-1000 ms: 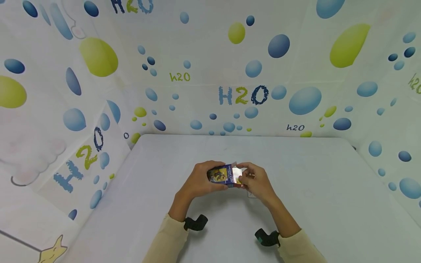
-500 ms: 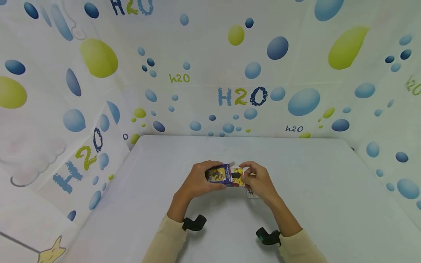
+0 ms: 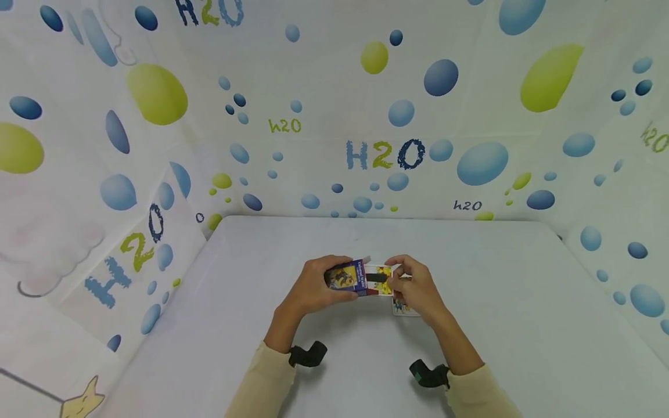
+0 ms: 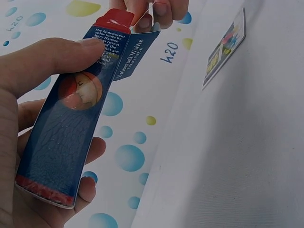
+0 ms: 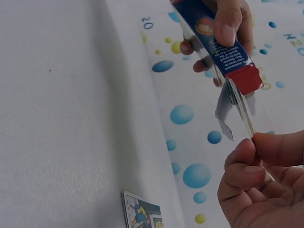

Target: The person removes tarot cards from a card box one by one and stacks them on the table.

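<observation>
My left hand (image 3: pixel 313 285) grips a blue tarot card box (image 3: pixel 346 277) tilted above the table, thumb along its narrow side in the left wrist view. The box's lid flap (image 4: pixel 137 54) and red side flap (image 4: pixel 115 20) stand open at the end facing my right hand (image 3: pixel 418 288). From that end sticks a thin stack of tarot cards (image 3: pixel 377 280), partly inside the box. Thumb and fingers of my right hand pinch the stack's outer edge, as the right wrist view shows. Below that hand, a small pile of tarot cards (image 3: pixel 405 309) lies face up on the table.
The white table (image 3: pixel 292 360) reaches back to a backdrop (image 3: pixel 324 104) printed with bubbles and "H2O" lettering. A black wrist camera (image 3: pixel 309 354) is strapped to my left wrist, another black camera (image 3: pixel 430 374) to my right.
My right hand has moved to the right, drawing the tarot cards further out of the box. The box has shifted slightly left in my left hand. More of the pile on the table shows.
</observation>
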### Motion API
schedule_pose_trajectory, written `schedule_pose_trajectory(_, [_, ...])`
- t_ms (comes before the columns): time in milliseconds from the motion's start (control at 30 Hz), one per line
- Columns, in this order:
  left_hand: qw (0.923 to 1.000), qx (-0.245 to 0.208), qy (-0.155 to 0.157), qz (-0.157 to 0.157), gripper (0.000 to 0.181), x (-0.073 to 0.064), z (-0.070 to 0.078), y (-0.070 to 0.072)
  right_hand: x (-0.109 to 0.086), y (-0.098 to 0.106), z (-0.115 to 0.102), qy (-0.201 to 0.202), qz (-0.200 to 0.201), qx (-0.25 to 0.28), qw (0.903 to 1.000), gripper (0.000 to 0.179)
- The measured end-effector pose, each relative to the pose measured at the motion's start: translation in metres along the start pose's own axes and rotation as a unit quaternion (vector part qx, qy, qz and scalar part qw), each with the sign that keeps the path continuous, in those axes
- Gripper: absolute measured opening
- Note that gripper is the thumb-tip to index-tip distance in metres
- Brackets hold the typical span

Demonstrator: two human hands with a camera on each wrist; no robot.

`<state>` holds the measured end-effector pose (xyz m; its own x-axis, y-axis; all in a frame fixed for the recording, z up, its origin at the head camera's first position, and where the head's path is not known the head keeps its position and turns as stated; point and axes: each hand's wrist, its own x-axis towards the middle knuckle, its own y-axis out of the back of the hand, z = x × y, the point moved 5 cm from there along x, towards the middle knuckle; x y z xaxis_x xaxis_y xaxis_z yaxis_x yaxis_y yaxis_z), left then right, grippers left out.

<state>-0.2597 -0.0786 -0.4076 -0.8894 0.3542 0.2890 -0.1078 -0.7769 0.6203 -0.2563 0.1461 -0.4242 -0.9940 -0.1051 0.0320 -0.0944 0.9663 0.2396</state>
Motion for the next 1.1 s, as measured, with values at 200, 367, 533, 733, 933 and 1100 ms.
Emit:
schedule_pose_trajectory(200, [1.0000,0.001,0.007,0.000,0.068,0.002,-0.001,0.001,0.002,0.006,0.000,-0.015,0.006,0.001,0.9999,0.024])
schedule_pose_trajectory(367, [0.9999,0.004,0.011,0.002,0.068,0.002,-0.001,0.000,0.002,0.010,0.003,-0.023,0.015,0.001,0.9996,0.019])
schedule_pose_trajectory(533, [0.9999,0.002,0.015,0.008,0.069,0.002,-0.001,0.002,0.003,0.012,0.004,-0.026,0.016,0.008,0.9995,0.017])
schedule_pose_trajectory(733, [0.9998,0.006,0.013,0.013,0.070,0.000,-0.002,0.005,0.002,0.018,0.004,-0.027,0.024,0.002,0.9994,0.012])
schedule_pose_trajectory(933, [0.9998,0.010,0.013,0.014,0.070,-0.001,-0.002,0.005,0.002,0.022,0.005,-0.022,0.025,0.001,0.9994,0.014])
schedule_pose_trajectory(1100, [0.9998,0.006,0.014,0.011,0.071,-0.002,-0.001,0.005,0.002,0.022,0.004,-0.012,0.017,0.002,0.9998,0.012])
